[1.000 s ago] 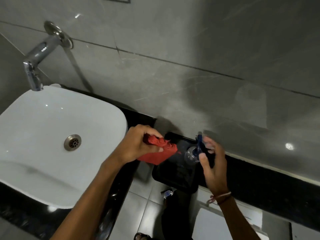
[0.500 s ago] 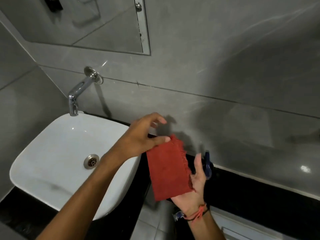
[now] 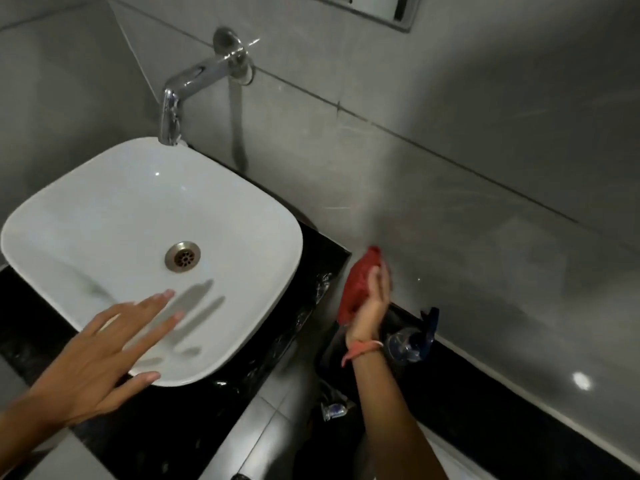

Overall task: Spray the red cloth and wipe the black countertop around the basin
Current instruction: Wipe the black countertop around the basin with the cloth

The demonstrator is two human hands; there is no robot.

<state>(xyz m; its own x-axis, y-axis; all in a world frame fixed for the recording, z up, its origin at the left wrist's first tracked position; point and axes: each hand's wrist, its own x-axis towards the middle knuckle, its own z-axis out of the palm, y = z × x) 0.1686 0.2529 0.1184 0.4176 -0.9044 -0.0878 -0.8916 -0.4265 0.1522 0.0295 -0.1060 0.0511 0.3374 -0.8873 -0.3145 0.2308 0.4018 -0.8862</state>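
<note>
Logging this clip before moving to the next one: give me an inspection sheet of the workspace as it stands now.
Surface: black countertop, glossy and wet-looking right of the basin.
Job's things: red cloth bunched in the right hand; spray bottle with blue trigger standing on the black ledge by the wall; white basin, dry-looking, drain open.
Clutter: nothing seen on the countertop.
Grippers: left hand open, fingers spread over the basin's front rim, holding nothing; right hand closed on the cloth.
Cables: nothing seen.
Surroundings: chrome wall tap not running, grey wall tiles, mirror edge at top.
</note>
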